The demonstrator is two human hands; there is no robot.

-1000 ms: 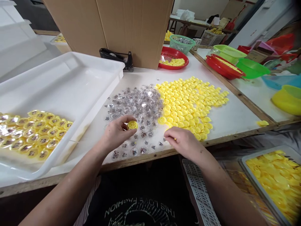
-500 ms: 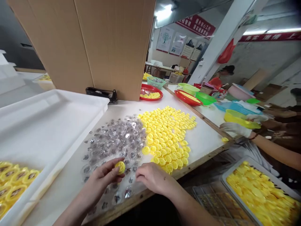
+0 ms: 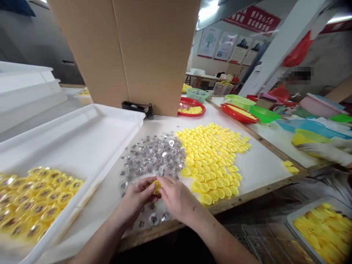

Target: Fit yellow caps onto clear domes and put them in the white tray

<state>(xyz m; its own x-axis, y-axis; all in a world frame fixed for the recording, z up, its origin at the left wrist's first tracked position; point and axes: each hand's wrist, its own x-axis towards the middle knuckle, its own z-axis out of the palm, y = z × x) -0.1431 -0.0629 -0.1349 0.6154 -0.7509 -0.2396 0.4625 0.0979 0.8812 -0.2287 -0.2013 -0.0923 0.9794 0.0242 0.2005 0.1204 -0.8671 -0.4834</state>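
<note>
Between the fingertips of my left hand (image 3: 141, 194) is a small yellow round plastic piece (image 3: 157, 187). My right hand (image 3: 176, 198) meets it from the other side, fingers pinched at the piece's edge; anything else under those fingers is hidden. Both hands are above the near edge of a white table. Just beyond them lies a spread of clear domed discs with small dark prints (image 3: 154, 154). To the right of these, many yellow round pieces (image 3: 211, 157) lie in a wide patch, mostly in rows.
At left a white tray (image 3: 115, 141) holds finished-looking yellow pieces with clear domes (image 3: 41, 198). A cardboard sheet (image 3: 132, 55) stands behind, a black tape dispenser (image 3: 137, 108) at its foot. Red basket (image 3: 202, 110) farther back. A co-worker's gloved hand (image 3: 330, 150) is at right; below, a yellow-filled bin (image 3: 324, 231).
My right hand has come up and left to meet the yellow piece in my left hand. The view has turned left, so more of the tray's contents shows.
</note>
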